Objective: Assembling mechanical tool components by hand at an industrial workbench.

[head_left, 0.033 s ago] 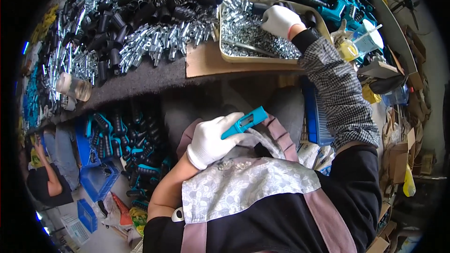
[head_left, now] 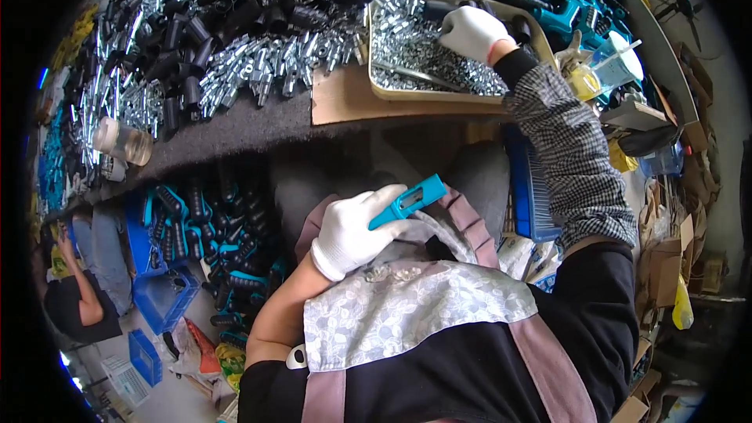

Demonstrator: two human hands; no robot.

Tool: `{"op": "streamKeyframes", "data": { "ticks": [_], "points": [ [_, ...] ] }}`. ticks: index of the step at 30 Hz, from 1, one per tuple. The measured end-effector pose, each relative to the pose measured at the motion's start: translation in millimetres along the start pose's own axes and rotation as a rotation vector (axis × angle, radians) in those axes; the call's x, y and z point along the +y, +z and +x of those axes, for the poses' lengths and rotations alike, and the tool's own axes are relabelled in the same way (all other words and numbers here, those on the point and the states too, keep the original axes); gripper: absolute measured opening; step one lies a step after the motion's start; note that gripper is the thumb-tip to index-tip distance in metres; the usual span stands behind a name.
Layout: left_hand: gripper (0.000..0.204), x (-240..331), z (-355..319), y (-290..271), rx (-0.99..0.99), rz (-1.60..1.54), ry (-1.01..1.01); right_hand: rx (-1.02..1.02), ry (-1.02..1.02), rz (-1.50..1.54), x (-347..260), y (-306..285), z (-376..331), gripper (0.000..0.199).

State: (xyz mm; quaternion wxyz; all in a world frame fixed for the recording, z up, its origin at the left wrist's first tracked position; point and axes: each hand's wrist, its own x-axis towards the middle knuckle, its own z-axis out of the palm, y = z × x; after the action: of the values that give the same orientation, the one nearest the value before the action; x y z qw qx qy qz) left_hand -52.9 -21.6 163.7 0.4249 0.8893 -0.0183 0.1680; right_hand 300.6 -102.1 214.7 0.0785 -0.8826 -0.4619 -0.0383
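Observation:
In front of my lap, my white-gloved left hand (head_left: 356, 231) is closed around a teal plastic tool housing (head_left: 411, 202), an elongated piece with an oblong opening in its side. The piece tilts up to the right. My right hand (head_left: 475, 34), also gloved in white, hovers at or touches small metal parts (head_left: 439, 63) heaped in a cream-coloured tray (head_left: 384, 95). Its fingers are curled together, and whatever is in them is hidden. A thin metal rod (head_left: 415, 77) lies across the parts in that tray.
Metal sleeves (head_left: 258, 63), black tubes (head_left: 182, 70) and springs cover the bench beyond. Teal housings (head_left: 564, 16) and a cup (head_left: 619, 59) stand at right, a clear jar (head_left: 121, 142) at left. Below, black-and-teal pieces (head_left: 227, 235) fill a crate; another person (head_left: 78, 298) is at far left.

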Motion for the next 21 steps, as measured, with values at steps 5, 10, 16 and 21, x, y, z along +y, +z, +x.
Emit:
{"op": "streamKeyframes", "data": {
  "ticks": [5, 10, 16, 21],
  "points": [
    [0.044, -9.4, -8.9, -3.0, 0.010, 0.042, -0.036, 0.259, -0.144, 0.210, -8.8, -17.3, -40.0, 0.022],
    [0.035, -9.8, -15.9, -15.3, -0.052, 0.132, -0.039, -0.176, -0.327, 0.624, -89.9, -36.6, -116.6, 0.016],
    [0.035, -8.5, -6.3, -11.4, -0.104, 0.167, -0.020, -0.114, -0.640, 0.608, -121.1, 22.4, -160.1, 0.016],
    [0.035, -10.0, -10.9, -5.5, -0.153, 0.203, -0.078, -0.084, -0.808, 0.326, -129.5, 20.8, -164.5, 0.013]
  ]
}}
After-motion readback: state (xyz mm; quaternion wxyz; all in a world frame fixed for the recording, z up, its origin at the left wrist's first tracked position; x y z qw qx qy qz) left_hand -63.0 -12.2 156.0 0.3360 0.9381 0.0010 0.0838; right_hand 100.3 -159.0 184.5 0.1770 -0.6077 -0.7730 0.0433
